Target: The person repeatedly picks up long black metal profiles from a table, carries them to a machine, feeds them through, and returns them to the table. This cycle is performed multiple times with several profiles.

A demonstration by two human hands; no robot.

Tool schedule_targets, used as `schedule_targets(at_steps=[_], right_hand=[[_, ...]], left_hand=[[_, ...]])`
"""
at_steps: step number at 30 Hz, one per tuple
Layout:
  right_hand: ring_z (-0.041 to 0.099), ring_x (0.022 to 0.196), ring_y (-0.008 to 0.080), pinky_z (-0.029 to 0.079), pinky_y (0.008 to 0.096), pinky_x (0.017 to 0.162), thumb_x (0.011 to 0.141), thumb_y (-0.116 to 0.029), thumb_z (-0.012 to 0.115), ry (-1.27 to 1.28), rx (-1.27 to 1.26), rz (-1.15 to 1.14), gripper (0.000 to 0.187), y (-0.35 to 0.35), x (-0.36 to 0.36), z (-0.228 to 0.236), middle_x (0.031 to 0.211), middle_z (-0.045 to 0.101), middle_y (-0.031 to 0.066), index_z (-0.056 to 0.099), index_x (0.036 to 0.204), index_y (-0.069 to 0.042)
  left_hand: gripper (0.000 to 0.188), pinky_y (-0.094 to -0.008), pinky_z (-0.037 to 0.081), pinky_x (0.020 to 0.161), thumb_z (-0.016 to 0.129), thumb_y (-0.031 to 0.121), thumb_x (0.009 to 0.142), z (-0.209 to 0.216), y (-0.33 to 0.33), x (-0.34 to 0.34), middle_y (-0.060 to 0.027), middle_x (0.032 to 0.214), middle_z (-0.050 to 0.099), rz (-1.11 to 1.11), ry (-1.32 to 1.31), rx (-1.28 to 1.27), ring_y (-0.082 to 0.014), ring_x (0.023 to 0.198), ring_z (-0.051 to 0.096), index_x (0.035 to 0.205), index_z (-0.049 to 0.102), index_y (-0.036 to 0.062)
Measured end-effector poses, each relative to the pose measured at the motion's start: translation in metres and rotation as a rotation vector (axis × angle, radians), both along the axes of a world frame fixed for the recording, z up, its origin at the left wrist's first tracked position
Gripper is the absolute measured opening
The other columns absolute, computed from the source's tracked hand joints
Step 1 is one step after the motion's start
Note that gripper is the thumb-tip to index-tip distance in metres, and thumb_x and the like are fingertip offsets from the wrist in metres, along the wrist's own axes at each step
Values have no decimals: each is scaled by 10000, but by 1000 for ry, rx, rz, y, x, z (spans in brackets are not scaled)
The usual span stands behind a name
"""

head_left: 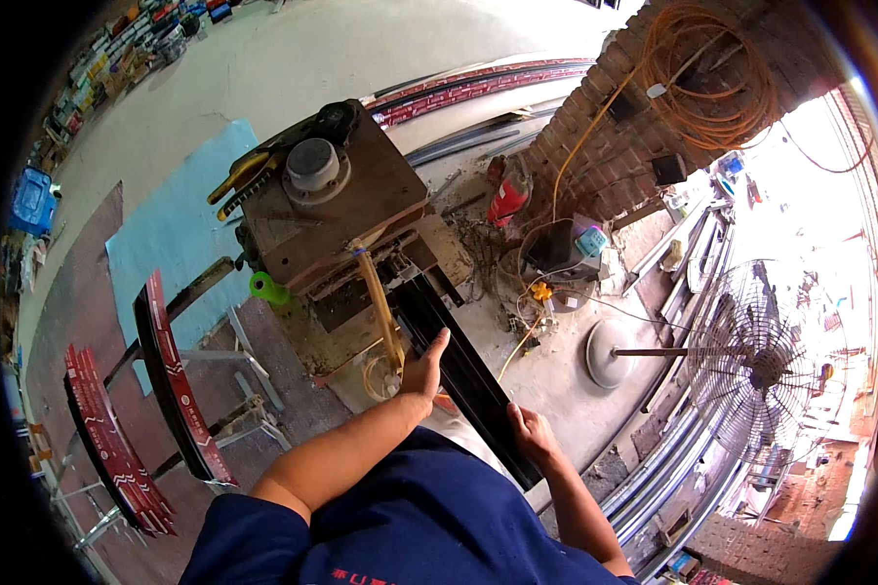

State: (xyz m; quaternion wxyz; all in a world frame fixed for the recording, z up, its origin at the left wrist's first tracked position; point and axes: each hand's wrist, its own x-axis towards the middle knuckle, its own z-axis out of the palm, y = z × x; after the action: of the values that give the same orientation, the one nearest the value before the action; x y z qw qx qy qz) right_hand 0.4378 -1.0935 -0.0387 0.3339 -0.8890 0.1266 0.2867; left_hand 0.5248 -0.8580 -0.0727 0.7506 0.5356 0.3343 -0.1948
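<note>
"Holding what, nearest first?"

"Black bar point(463, 375). Runs from the front of the brown machine point(385, 161) back toward the body. Right hand point(535, 434) grips its right edge near the close end, thumb on top. Left hand point(424, 372) is on the left edge, nearer the machine, thumb along the bar. Its fingers are hidden, can't tell how closed."

"Bar's far end?"

"At the machine's front. Can't tell if it's seated in anything. Tan rod point(380, 302) slants off the machine, just beside the left hand."

"On and around the machine?"

"Round grey knob point(312, 164) on top, yellow-handled tool point(239, 180) at its left edge. Green roll point(266, 287) by the lower left corner. Red-and-black strips point(180, 380) on a rack, left of the machine."

"Further out?"

"Wire-cage fan point(761, 366) well right of the machine. Light blue sheet point(166, 229) on the floor beyond its left side. Red container point(507, 203) past its right side, then brick pillar point(595, 146) with an orange hose coil point(673, 73). Red-wrapped lengths point(488, 93) on the floor behind the machine. Blue bin point(34, 202) far left of it."
</note>
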Motion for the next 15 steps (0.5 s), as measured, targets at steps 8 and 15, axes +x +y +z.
schedule_targets(at_steps=[8, 15], right_hand=[[587, 739, 469, 447, 507, 671, 1006, -548, 400, 31, 4, 52, 608, 16, 25, 27, 725, 575, 290, 589, 829, 2], [592, 741, 485, 448, 519, 649, 1011, -502, 433, 28, -23, 77, 561, 16, 27, 18, 724, 580, 293, 588, 820, 2]], left_hand=[[1018, -412, 391, 1075, 662, 666, 807, -5, 19, 18, -163, 1574, 298, -17, 170, -178, -330, 1405, 347, 1565, 240, 135], [1007, -373, 266, 1155, 668, 634, 817, -24, 18, 19, -172, 1547, 316, 45, 71, -126, -286, 1418, 306, 1481, 319, -37]])
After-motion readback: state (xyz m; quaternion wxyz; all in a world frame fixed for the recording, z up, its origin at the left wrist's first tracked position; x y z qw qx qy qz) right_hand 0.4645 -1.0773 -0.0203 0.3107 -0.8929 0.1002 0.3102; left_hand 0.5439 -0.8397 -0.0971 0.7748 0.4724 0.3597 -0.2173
